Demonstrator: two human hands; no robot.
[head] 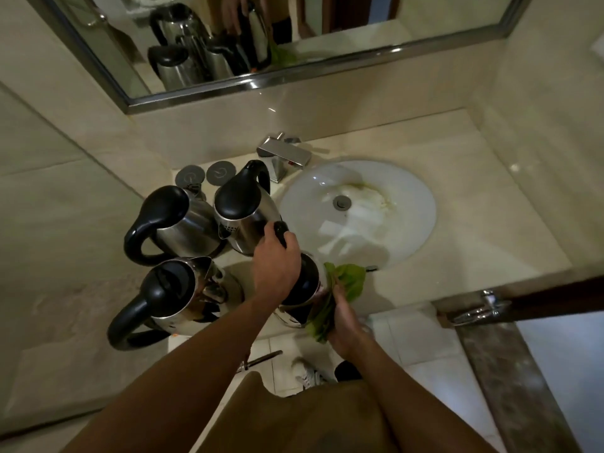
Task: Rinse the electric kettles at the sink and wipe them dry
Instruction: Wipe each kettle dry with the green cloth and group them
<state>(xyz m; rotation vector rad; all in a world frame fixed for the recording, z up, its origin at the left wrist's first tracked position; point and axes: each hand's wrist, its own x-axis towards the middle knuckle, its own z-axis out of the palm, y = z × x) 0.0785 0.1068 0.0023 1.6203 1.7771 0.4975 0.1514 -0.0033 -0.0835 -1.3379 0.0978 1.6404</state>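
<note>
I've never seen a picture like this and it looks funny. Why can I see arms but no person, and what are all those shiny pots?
The camera sits on the person's head, looking down, so you see only their arms. The shiny pots are electric kettles. Three stand on the counter left of the white sink. The left hand grips the handle of a fourth kettle at the counter's front edge. The right hand presses a green cloth against it, wiping. Behind the sink are the tap and a mirror.
</note>
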